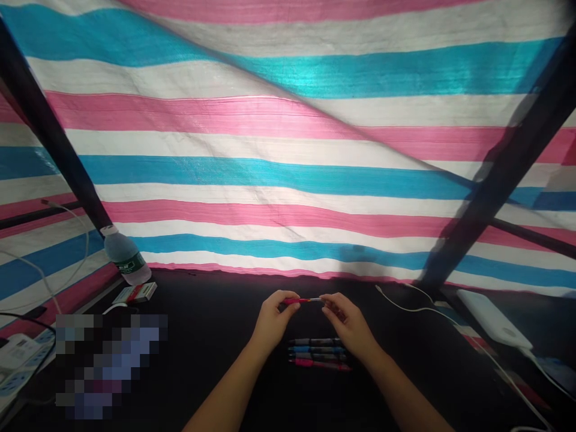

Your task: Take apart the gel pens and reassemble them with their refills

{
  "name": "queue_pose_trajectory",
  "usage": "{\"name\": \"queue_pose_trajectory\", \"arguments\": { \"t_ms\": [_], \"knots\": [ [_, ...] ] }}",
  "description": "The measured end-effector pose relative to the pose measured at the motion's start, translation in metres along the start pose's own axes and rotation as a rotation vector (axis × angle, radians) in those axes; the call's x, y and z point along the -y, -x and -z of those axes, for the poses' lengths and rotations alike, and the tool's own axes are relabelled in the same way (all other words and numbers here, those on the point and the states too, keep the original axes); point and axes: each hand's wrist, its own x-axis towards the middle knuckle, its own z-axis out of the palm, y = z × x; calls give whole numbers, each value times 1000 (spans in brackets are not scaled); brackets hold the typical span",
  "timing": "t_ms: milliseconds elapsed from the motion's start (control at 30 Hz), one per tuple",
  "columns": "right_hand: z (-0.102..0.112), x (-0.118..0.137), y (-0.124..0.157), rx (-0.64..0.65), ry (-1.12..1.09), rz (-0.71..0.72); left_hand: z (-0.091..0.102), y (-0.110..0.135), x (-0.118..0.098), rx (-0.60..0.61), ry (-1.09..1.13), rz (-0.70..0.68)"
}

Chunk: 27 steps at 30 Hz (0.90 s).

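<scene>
Nearest, at six o'clock from the held pen, a pink pen (317, 363) lies on the black worktop (207, 342), with a grey pen (315, 356), a blue pen (315, 349) and a black pen (315, 342) parallel beyond it, closer to the right hand (350, 322) than to the left hand (272, 321). Past them is the red pen (303, 300), long axis running nine to three o'clock: left fingers pinch its red end, right fingers its pale end. Farther out stand a water bottle (127, 259) at ten and a striped tarp (288, 174) at twelve
</scene>
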Motion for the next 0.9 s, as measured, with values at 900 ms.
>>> {"name": "queue_pose_trajectory", "arguments": {
  "t_ms": [900],
  "knots": [
    [-8,15,6,173,-98,-146,-2,13,-17,258,-535,-428]
  ]
}}
